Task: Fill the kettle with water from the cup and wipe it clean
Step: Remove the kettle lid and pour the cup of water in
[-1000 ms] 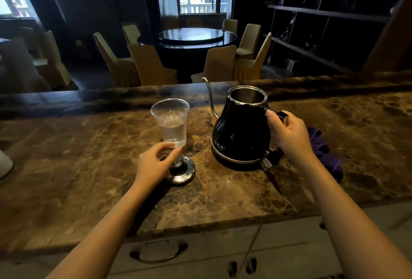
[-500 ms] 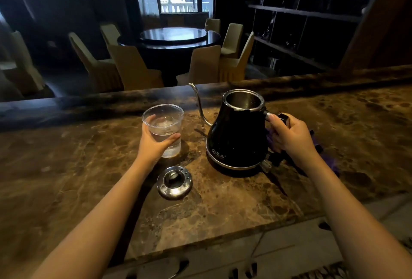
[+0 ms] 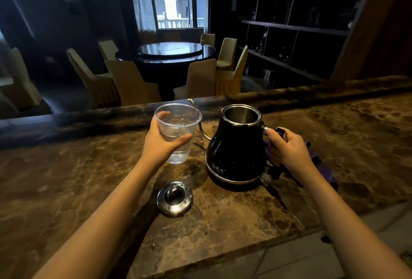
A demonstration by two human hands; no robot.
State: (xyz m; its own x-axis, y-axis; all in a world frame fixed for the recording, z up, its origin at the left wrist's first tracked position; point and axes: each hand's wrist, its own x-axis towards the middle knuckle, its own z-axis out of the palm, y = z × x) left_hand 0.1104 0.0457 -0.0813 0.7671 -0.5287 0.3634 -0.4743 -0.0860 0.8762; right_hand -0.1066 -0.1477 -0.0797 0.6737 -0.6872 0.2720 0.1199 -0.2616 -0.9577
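Observation:
A black gooseneck kettle [image 3: 236,149] stands upright on the brown marble counter [image 3: 223,223], its top uncovered and its thin spout pointing left. My right hand [image 3: 287,147] grips the kettle's handle on the right side. A clear plastic cup [image 3: 178,131], partly filled with water, is held upright in my left hand [image 3: 160,142], lifted a little above the counter just left of the kettle. The kettle's round metal lid [image 3: 175,198] lies flat on the counter in front of the cup. A purple cloth [image 3: 323,167] lies behind my right hand, partly hidden by it.
The counter's raised back ledge [image 3: 312,91] runs behind the kettle. Beyond it are a round dark table [image 3: 169,52] with covered chairs and dark shelving [image 3: 301,29] at the right. Cabinet fronts [image 3: 301,258] sit below the counter's near edge.
My left hand moved from beside the lid to the cup, closed around it and raised it off the counter. My right hand has stayed on the kettle's handle.

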